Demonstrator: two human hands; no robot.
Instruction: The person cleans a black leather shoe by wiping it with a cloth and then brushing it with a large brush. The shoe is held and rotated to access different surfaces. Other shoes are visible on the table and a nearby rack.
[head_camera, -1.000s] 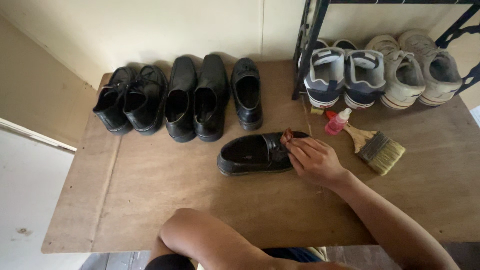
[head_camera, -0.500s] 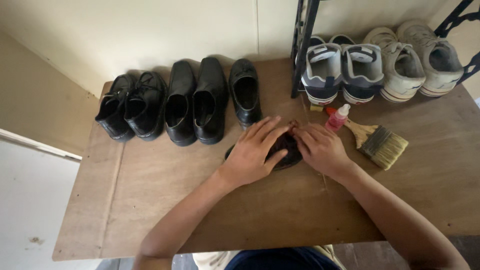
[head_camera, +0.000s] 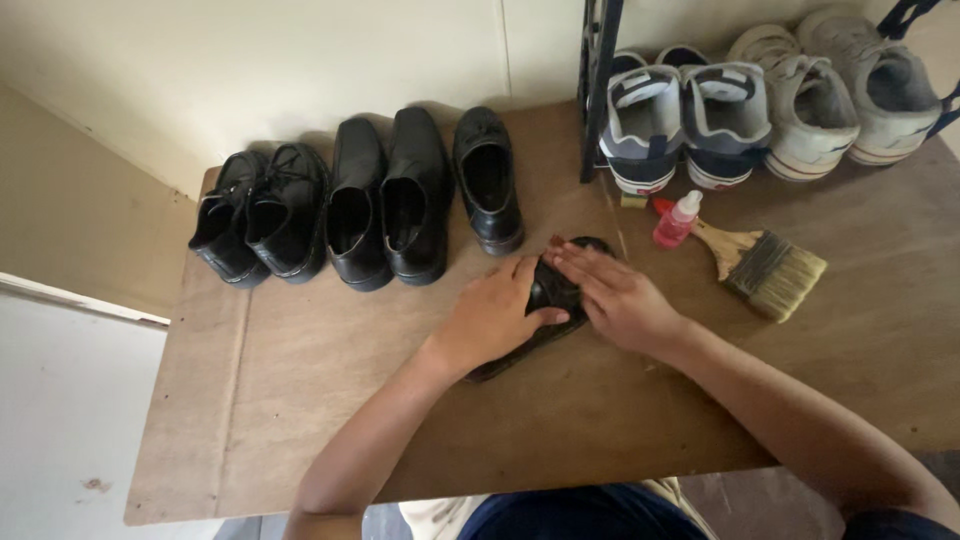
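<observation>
A black leather shoe (head_camera: 556, 290) lies on the brown wooden table (head_camera: 300, 400), tilted with its toe toward the back right. My left hand (head_camera: 495, 315) grips it from the left, thumb over its top. Resting flat on the shoe's right side is my right hand (head_camera: 615, 298), fingers stretched toward the toe. Both hands hide most of the shoe.
Several black shoes (head_camera: 385, 195) stand in a row at the back left. A small pink bottle (head_camera: 676, 220) and a wide paintbrush (head_camera: 765, 265) lie right of my hands. Grey and white sneakers (head_camera: 740, 105) sit at the back right by a dark metal rack post (head_camera: 598, 85).
My left arm came up from the table's near edge and took hold of the shoe. The shoe has turned from lying sideways to pointing back right. My right hand stayed on it.
</observation>
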